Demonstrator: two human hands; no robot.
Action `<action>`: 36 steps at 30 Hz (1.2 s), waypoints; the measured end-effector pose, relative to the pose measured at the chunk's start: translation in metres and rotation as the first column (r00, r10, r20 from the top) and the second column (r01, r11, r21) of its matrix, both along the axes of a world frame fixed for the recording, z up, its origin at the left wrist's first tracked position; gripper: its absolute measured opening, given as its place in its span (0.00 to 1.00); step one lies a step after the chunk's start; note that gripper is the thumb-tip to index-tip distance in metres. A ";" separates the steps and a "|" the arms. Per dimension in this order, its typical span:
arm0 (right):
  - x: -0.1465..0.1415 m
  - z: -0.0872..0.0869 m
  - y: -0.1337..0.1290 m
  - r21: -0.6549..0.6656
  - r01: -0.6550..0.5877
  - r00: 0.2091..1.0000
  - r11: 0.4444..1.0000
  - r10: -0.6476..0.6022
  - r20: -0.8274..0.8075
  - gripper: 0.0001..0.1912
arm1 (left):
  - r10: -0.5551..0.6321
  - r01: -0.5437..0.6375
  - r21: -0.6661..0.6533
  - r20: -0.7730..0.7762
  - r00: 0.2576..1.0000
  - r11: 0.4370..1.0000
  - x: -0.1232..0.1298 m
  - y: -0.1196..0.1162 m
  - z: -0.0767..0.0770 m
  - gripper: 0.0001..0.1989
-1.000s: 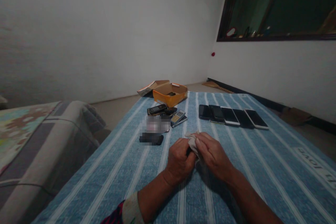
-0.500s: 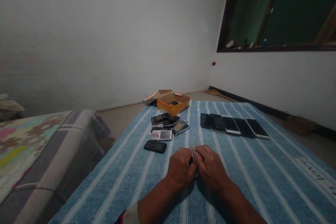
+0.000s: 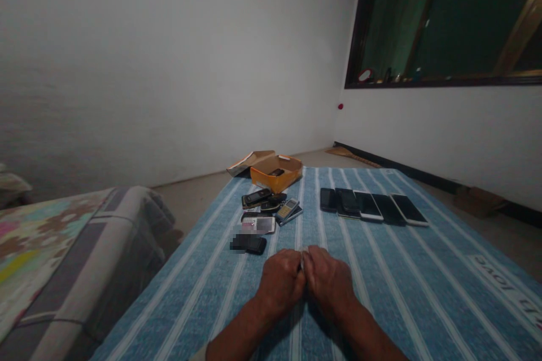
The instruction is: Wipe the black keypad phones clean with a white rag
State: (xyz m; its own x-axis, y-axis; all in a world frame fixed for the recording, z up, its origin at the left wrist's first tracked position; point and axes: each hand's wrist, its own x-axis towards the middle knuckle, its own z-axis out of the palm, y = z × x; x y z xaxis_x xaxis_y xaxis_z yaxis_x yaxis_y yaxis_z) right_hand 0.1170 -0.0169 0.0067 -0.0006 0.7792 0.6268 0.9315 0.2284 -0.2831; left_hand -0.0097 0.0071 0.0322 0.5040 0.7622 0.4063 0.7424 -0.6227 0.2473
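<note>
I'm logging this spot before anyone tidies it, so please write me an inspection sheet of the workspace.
Surface: blue striped cloth, bearing the items below.
Job's things: pale piece of material between the hands, mostly hidden.
Clutter: row of dark-screened phones lying flat at right; loose group of keypad phones, some overlapping, at left; open orange box behind them, with a dark item inside.
Hands: left hand and right hand closed together around the material.
Cables: none certain; thin dark line at left, cord or seam unclear.
Surroundings: pale wall; dark-framed window, upper right.
</note>
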 end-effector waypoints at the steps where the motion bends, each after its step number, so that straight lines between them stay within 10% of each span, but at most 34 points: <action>1: 0.001 0.000 0.001 0.022 -0.012 1.000 1.000 0.013 -0.009 0.19 | -0.003 0.003 0.004 -0.002 1.000 1.000 0.000 0.000 0.000 0.08; 11: 0.022 0.004 0.023 -0.006 -0.126 0.956 0.992 0.120 -0.269 0.17 | -0.126 0.108 0.127 0.145 0.981 0.986 0.009 0.016 -0.010 0.08; 25: 0.069 0.025 0.077 -0.121 -0.129 0.649 0.984 -0.009 -0.761 0.16 | -0.120 0.126 0.024 0.516 0.848 0.992 0.036 0.061 -0.023 0.09; 36: 0.029 0.020 0.062 -0.088 -0.117 0.961 0.989 0.090 -0.260 0.14 | -0.068 0.012 0.134 0.417 0.906 0.991 0.035 0.062 -0.038 0.09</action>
